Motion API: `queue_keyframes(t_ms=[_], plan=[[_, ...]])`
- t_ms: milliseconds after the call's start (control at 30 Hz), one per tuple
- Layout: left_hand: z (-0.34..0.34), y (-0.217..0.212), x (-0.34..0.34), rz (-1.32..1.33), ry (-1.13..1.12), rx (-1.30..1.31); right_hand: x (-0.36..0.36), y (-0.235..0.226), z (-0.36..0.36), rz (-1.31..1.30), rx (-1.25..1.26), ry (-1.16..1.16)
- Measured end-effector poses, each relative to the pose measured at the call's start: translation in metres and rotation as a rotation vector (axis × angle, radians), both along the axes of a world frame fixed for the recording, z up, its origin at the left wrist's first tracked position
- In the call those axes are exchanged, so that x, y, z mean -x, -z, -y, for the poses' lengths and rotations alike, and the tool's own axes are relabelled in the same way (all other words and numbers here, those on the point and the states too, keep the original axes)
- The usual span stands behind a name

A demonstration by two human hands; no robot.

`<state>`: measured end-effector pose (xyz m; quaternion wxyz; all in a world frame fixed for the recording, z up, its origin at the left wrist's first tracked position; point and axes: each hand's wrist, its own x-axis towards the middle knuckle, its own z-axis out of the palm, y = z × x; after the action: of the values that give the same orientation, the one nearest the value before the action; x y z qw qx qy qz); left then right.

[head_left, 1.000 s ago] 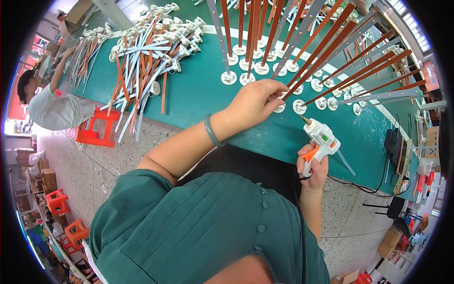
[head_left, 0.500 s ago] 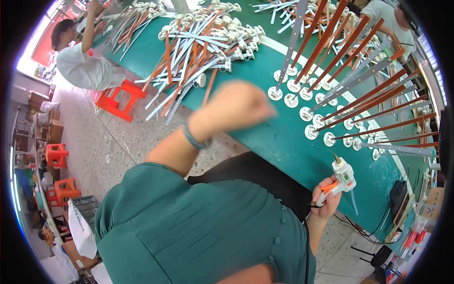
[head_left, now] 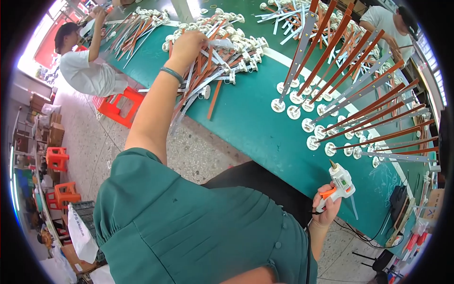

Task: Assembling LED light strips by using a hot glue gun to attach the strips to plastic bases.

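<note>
My left hand (head_left: 187, 47) reaches into a pile of long brown and silver strips (head_left: 208, 71) with white round bases. Its fingers are curled together at the pile, but whatever they grip is hidden. In my right hand (head_left: 326, 206) is a white and orange hot glue gun (head_left: 341, 182), its brass tip pointing up and away over the table edge. Beyond it, several strips stand upright on white round bases (head_left: 312, 142), set in rows on the green table (head_left: 265, 137).
Another pile of strips (head_left: 137, 28) lies at the far left, one more at the far back. A person (head_left: 85, 66) sits on the left by a red stool (head_left: 120, 106); another person (head_left: 388, 28) works at far right. Black cables (head_left: 364, 232) hang near the table's right end.
My left hand has swung from above the near table edge away and to the left, into the pile. Some strips at the pile's near-left side have shifted. My right hand still holds the glue gun.
</note>
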<state>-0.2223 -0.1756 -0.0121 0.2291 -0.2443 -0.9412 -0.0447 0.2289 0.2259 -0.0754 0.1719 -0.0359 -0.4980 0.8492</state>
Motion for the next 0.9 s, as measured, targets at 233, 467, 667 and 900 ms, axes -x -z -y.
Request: queue_keyframes(t_ms=[233,467,667,900], plan=[[0.014,-0.037,0.013,-0.11,0.114,-0.422,0.003,-0.001,0.002,0.028,-0.026,0.003],[0.01,-0.051,-0.005,0.099,0.054,-0.37,0.002,-0.002,0.004,0.039,-0.044,0.011],[0.02,-0.06,-0.013,-0.606,0.099,-0.324,0.002,-0.005,0.007,0.056,-0.064,0.009],[0.035,-0.048,-0.002,-0.394,0.002,-0.366,0.002,-0.002,0.006,0.044,-0.068,0.015]])
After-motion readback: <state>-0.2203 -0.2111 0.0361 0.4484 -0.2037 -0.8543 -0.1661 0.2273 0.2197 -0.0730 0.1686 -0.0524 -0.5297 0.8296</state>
